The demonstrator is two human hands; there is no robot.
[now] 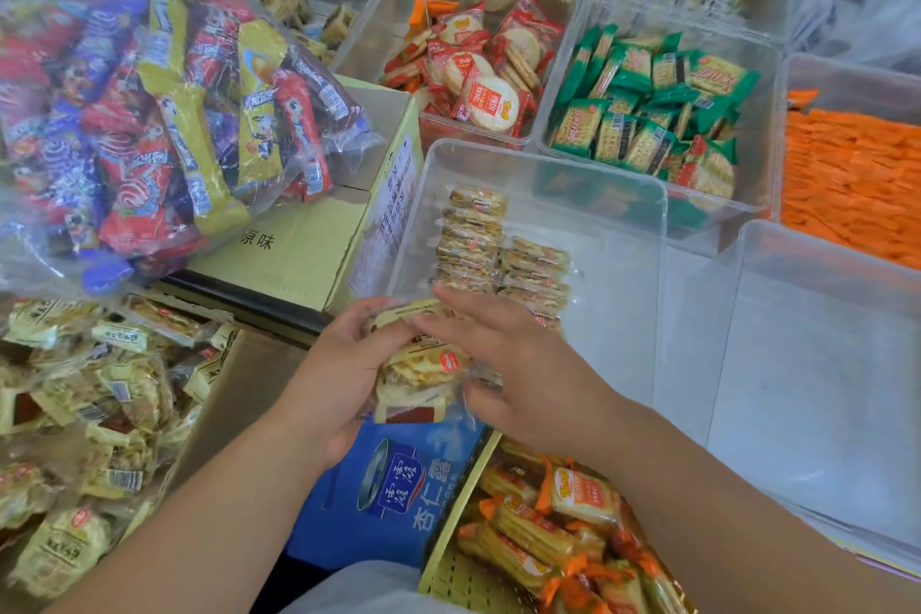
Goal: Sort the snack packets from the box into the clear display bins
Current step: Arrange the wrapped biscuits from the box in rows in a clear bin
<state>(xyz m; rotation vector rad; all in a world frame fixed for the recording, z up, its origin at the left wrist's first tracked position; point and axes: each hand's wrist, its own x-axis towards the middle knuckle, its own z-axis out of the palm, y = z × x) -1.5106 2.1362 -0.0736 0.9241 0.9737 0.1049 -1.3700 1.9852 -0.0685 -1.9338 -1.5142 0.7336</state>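
Note:
My left hand point(331, 374) grips a stack of pale yellow cracker packets point(421, 374) from below and the left, just in front of a clear bin point(618, 224). My right hand point(503, 364) lies over the stack's right side with fingers spread across the top packet and thumb under its edge. Inside that bin, several of the same packets point(491, 254) stand on edge in two rows at the near left. A cardboard box point(234, 389) at the lower left holds many more pale yellow packets point(89, 414).
A large clear bag of colourful snacks point(149, 105) rests on a closed yellow carton point(299, 244). Bins behind hold red rice crackers point(478, 60), green crackers point(653, 110) and orange packets point(847, 175). An empty clear bin point(822, 364) stands right. A box of orange packets point(548, 529) lies below.

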